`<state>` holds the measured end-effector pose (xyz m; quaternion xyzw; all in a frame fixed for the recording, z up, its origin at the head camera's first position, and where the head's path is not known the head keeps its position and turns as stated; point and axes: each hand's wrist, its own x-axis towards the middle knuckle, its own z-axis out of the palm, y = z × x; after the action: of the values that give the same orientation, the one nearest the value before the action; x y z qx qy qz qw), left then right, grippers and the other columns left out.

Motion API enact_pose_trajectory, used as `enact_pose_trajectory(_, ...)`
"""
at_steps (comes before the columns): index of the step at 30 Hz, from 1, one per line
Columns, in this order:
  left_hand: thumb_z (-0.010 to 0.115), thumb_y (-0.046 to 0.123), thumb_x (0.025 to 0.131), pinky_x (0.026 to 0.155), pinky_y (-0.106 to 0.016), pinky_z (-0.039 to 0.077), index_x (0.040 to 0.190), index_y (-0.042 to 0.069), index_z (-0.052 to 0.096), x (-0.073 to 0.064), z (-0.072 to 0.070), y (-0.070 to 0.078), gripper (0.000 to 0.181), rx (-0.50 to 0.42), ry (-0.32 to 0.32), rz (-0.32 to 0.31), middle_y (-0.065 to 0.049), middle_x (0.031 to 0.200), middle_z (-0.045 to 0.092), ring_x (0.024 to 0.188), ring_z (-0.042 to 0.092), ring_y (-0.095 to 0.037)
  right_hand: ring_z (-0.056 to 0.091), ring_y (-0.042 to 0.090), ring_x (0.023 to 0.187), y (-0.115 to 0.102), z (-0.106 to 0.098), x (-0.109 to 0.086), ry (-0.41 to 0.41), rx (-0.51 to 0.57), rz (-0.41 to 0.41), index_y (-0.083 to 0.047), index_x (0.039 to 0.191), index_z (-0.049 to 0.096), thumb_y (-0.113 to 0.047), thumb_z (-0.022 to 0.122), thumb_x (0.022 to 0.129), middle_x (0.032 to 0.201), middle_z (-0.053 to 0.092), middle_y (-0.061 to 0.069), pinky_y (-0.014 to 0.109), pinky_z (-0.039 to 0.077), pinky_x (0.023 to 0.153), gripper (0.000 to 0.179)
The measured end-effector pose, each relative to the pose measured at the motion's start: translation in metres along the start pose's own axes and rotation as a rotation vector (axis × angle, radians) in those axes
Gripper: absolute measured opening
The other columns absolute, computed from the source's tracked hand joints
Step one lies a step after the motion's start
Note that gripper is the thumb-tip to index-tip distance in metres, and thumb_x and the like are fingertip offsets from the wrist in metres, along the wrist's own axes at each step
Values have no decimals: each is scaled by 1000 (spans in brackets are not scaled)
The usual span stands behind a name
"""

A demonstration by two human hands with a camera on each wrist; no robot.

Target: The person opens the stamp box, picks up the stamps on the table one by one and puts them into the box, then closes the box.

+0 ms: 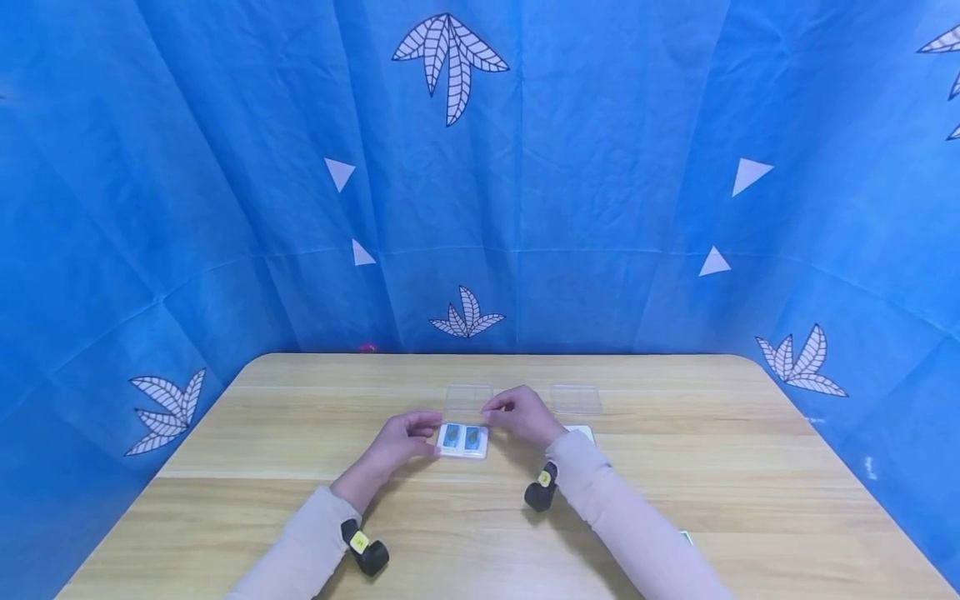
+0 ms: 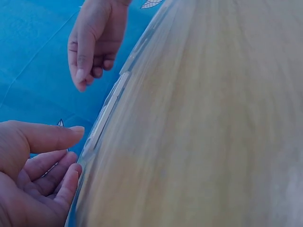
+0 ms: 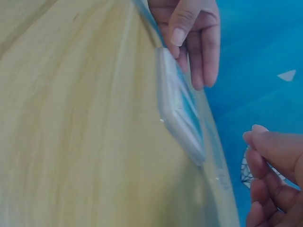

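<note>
A small white-framed case [image 1: 462, 452] lies flat on the table in the head view, bearing two blue picture cards [image 1: 472, 438] side by side. The right wrist view shows the case's pale edge [image 3: 166, 101] from the side. At its left end is my left hand [image 1: 401, 437], thumb and fingers spread apart beside the edge; whether they touch it I cannot tell. My right hand [image 1: 525, 415] hovers by the upper right corner, fingers curled and thumb tip against the index finger. Nothing shows between those fingertips.
Two clear lids [image 1: 469, 397] [image 1: 576, 399] lie toward the table's back edge. A second white case [image 1: 582, 432] is partly hidden behind the right wrist. A green-edged item [image 1: 686, 537] peeks out by the right sleeve. Blue curtain [image 1: 600, 167] surrounds the wooden table [image 1: 750, 467].
</note>
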<state>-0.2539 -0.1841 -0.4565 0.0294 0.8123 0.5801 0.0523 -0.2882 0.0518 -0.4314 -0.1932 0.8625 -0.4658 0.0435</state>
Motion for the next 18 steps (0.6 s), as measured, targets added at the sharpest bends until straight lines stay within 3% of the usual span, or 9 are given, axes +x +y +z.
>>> enact_pose_trajectory(9, 72, -6, 68, 86, -36, 53, 120, 5, 62, -4, 6, 10, 54, 6, -11, 9, -9, 114, 65, 102, 58, -23, 59, 15, 87, -4, -26, -15, 34, -29, -58, -5, 95, 73, -13, 66, 86, 95, 71, 5, 30, 50, 80, 14)
enact_pose_trajectory(18, 72, -5, 71, 92, -40, 50, 122, 2, 60, -1, 24, 23, 53, -8, -69, 45, -15, 118, 62, 107, 57, -28, 59, 16, 87, 4, -58, -37, 15, -26, -65, -2, 98, 72, -15, 64, 89, 97, 70, 7, 30, 50, 79, 18)
